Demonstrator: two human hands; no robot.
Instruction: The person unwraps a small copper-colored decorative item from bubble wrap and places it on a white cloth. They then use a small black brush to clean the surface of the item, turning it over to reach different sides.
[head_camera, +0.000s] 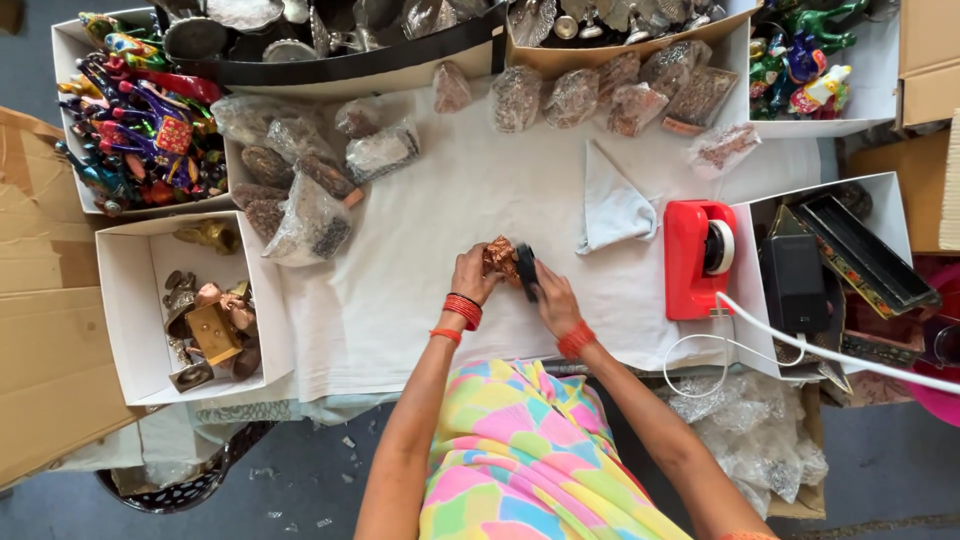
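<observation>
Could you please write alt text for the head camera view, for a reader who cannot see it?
Seen from above, a person's left hand holds a small copper-coloured object over a white cloth-covered table while the right hand presses a black tool to it. A red tape dispenser stands at right, bagged trinkets at left.

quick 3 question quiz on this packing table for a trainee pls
1. True or false: the left hand holds a copper-coloured piece.
2. What stands just right of the folded grey cloth? A) a blue bucket B) a red tape dispenser C) a green bottle
3. Fill in: the right hand grips a small ____ tool against the piece.

Key: 1 true; 2 B; 3 black
</observation>
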